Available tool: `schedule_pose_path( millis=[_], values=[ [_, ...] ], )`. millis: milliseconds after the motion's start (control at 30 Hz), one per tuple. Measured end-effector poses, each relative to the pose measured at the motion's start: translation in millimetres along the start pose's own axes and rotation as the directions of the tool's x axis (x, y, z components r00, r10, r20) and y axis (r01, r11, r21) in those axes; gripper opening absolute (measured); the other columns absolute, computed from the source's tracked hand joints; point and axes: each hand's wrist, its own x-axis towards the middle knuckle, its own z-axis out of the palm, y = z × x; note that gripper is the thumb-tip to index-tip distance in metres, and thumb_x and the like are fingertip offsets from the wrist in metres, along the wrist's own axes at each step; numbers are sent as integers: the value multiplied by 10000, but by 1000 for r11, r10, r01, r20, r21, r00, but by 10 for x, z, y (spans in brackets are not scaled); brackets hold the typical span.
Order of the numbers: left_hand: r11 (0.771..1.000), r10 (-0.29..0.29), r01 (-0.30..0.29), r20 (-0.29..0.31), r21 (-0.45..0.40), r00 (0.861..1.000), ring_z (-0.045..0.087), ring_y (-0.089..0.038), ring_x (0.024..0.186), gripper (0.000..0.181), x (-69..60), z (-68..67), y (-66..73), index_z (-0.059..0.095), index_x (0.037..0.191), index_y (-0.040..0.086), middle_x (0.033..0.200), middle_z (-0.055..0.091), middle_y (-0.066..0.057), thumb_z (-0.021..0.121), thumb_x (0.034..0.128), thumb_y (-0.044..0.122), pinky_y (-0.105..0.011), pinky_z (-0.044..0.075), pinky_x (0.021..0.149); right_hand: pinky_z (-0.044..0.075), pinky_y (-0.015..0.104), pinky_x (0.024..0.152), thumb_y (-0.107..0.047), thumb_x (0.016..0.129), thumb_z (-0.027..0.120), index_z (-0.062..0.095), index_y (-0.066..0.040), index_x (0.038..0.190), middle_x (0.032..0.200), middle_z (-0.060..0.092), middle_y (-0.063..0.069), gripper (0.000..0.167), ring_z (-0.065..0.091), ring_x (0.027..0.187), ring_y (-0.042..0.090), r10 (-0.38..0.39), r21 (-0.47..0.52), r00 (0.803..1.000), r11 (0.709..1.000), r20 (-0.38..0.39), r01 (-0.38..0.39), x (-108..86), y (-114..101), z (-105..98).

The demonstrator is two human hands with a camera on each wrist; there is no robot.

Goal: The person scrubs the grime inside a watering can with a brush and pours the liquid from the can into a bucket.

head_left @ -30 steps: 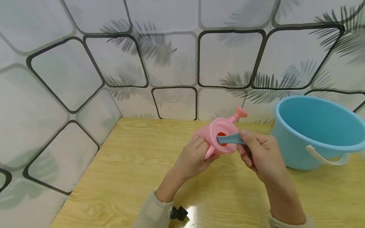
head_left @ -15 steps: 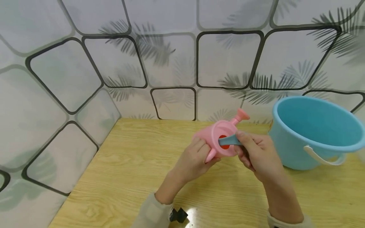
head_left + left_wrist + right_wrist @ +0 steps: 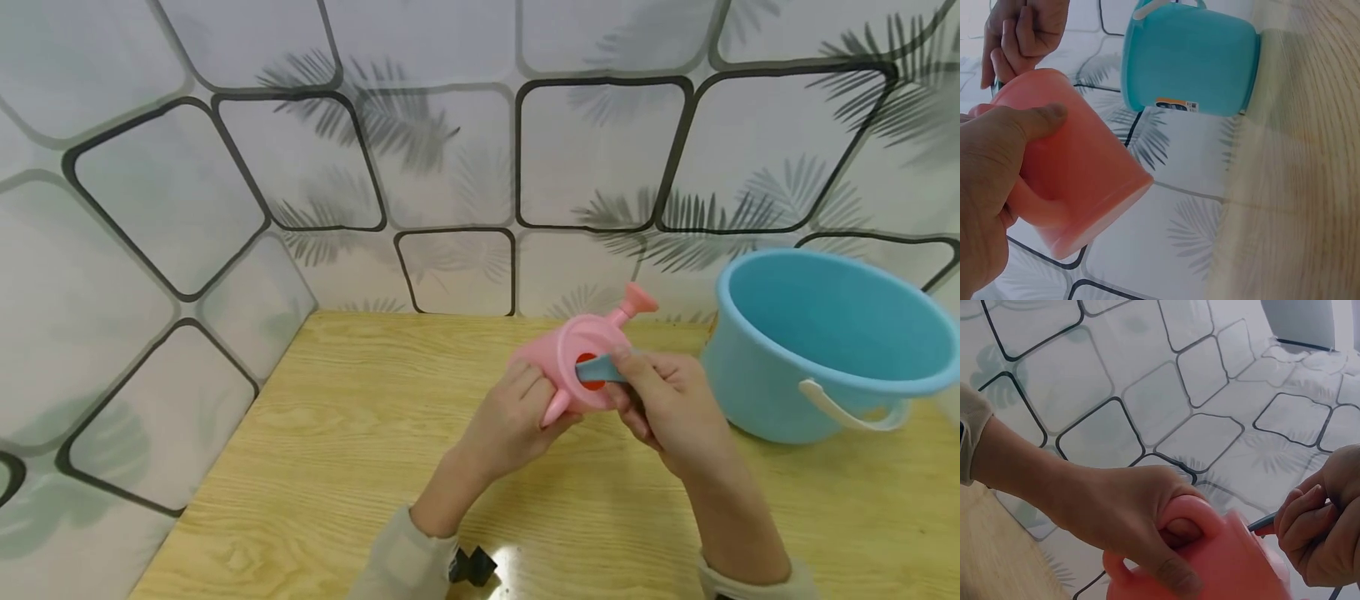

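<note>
A pink toy watering can [image 3: 538, 357] is held up above the table, tilted so that its round opening faces right, with its spout at the upper right. My left hand [image 3: 513, 425] grips it by the handle, and in the left wrist view the thumb lies along the can's [image 3: 1091, 169] side. My right hand [image 3: 678, 412] pinches a flat blue-grey handle [image 3: 600, 368] whose other end reaches into the opening. Something red [image 3: 594, 385] shows inside the can around that end; what it is, I cannot tell. My right fingers [image 3: 1304, 519] are curled round the blue-grey handle in the right wrist view.
On the right stands a large light-blue bucket [image 3: 795, 417] with a white carrying handle [image 3: 847, 415]. The wooden table [image 3: 337, 433] meets a patterned wall covering [image 3: 450, 167] at the back and left. A small black object [image 3: 474, 567] is by the left cuff.
My right hand has moved left towards the can, and less of the blue-grey handle shows. The watering can has shifted slightly right and down with my left hand.
</note>
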Motion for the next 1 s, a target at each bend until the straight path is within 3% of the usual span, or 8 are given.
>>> schedule_pose_path(
  millis=[367,567,700,1000],
  values=[
    [1000,-8,8,-7,-5,1000,473,-159,756,385,11,8,50,542,858,73,789,527,-7,885,748,209,-246,435,747,74,359,337,-117,1047,493,604,12,683,525,438,24,401,242,397,218,7,71,1000,997,-11,-7,-42,-30,-109],
    [997,-74,74,-44,7,996,470,-154,735,344,33,93,196,575,878,65,765,524,-6,866,773,213,-194,420,694,79,366,336,-105,1028,530,658,-9,741,530,432,26,328,206,382,232,15,6,1000,1000,-12,-15,3,3,-105],
    [995,-104,104,-30,10,994,457,-147,721,350,-4,117,188,569,854,67,750,498,-8,876,761,206,-182,410,665,64,363,341,-106,1029,529,608,11,685,524,427,23,372,210,392,225,6,22,998,1000,-59,-5,-26,-17,-168],
    [998,-21,24,-53,65,998,452,-151,699,376,38,78,173,515,792,89,730,486,-1,861,777,234,-199,398,663,145,350,300,-196,1042,518,593,42,728,532,456,9,401,272,334,179,62,-74,998,995,2,-61,8,3,-101]
  ],
)
